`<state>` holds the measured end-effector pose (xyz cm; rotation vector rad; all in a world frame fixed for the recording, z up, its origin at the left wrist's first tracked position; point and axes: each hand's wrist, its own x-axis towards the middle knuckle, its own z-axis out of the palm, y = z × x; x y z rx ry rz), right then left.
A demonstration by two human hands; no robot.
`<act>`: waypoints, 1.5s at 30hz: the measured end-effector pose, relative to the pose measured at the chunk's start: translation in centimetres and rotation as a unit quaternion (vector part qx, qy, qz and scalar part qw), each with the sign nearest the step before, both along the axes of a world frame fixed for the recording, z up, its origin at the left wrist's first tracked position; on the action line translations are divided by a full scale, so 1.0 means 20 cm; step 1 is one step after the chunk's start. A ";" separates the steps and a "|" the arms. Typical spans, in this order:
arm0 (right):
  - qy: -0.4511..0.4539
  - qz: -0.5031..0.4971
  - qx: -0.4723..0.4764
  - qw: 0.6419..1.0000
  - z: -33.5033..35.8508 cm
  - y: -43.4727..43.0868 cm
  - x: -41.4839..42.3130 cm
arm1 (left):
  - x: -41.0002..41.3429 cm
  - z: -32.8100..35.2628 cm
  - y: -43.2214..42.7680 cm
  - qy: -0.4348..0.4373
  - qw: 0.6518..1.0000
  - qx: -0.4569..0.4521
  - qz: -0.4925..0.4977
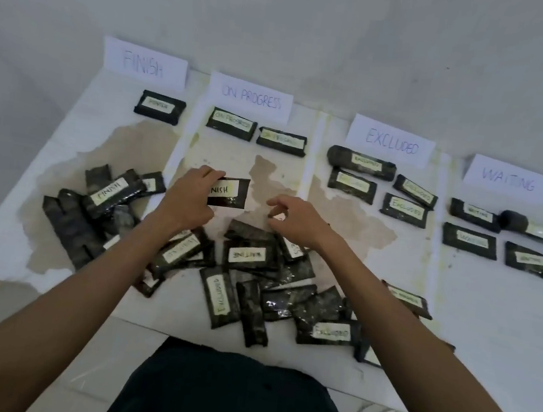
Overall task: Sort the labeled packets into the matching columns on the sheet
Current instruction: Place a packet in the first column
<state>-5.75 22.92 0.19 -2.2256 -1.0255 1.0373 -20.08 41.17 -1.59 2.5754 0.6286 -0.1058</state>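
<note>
Fingers (210,173) of the left hand (192,195) pinch a FINISH packet (230,193), held over the middle of the sheet (458,299). The right hand (292,219) hangs curled over the loose pile (253,283) by the table's near edge; I cannot tell whether it holds anything. Along the far edge lie one FINISH, two ON PROGRESS, four EXCLUDED and four WAITING packets.

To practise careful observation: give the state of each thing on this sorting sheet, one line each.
Heap of dark foil packets, jumbled, unsorted.
Left hand, gripping the dark foil packet labelled FINISH.
Right hand, fingers curled over that heap; grip unclear.
White stained sheet, flat, four columns.
Four EXCLUDED packets, laid in their column.
Four WAITING packets, laid in their column.
</note>
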 end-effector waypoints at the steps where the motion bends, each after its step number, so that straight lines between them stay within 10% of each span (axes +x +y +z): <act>1: 0.002 0.001 -0.001 1.000 0.00 0.07 -0.03 | -0.03 0.00 0.06 -0.003 1.000 0.006 -0.002; 24: -0.157 0.121 -0.006 0.980 -0.34 1.23 -0.34 | -0.34 -0.28 1.17 0.052 0.992 0.091 0.064; 45: -0.126 0.215 0.151 0.957 -0.59 1.40 -0.24 | -0.17 -0.55 1.83 0.013 0.994 0.065 0.091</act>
